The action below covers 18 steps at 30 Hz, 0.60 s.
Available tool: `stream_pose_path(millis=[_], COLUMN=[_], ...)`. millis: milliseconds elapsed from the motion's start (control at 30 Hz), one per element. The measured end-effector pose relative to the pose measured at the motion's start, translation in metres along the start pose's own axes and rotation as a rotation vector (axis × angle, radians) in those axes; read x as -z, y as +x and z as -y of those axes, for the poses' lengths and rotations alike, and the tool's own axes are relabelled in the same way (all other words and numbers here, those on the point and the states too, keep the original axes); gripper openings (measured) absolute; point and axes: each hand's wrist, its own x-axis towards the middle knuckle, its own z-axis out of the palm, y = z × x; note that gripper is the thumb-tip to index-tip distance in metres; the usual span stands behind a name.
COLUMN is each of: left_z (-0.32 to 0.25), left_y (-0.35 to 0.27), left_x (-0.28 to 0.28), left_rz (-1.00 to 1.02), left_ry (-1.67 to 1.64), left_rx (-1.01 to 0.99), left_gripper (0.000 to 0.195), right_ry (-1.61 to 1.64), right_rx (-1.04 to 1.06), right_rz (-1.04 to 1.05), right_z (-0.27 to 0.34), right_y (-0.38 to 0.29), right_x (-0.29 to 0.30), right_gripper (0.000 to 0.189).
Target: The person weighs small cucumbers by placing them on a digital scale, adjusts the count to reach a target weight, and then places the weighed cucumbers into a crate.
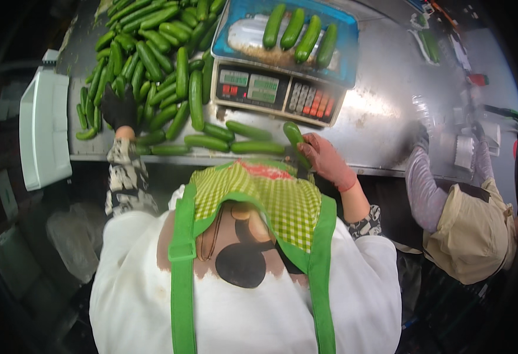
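Observation:
My right hand [328, 160], in a reddish-pink glove, grips a small cucumber [292, 132] just over the table's front edge. My left hand [120, 107] wears a black glove and rests at the left side of a big heap of cucumbers [150, 59]; whether its fingers are closed on one is hidden. Between my hands, a loose row of cucumbers [206, 142] lies along the front edge. Behind it stands a digital scale [281, 94]. On its blue tray [351, 48], a clear plastic container [245, 33] lies under or beside several cucumbers [292, 29] set side by side.
The steel table [374, 106] runs across the front of me. A white foam box [45, 128] stands by its left end. At right a co-worker in a beige cap [466, 234] works with gloved hands near white trays [464, 151] and a stack of clear containers [421, 108].

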Motion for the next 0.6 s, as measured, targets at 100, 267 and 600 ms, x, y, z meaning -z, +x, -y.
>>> stream_pose_path(millis=[100,267,600], left_z=[-0.071,-0.18,-0.197], left_y=[-0.018,-0.074,-0.108], left_x=[0.059,0.108,0.097], left_rz=[0.002,0.047,0.27], left_ry=[-0.386,-0.613,-0.732], left_rx=[-0.163,-0.534,-0.495], left_gripper=[0.056,0.041,0.038], right_ry=[0.381,0.229,-0.446], right_rx=[0.068,-0.024,0.072], right_rz=[-0.159,-0.424,-0.7], right_z=[0.025,0.099,0.128], right_y=[0.006,0.057,0.198], right_x=[0.003,0.054,0.075], right_gripper=[0.034,0.04,0.05])
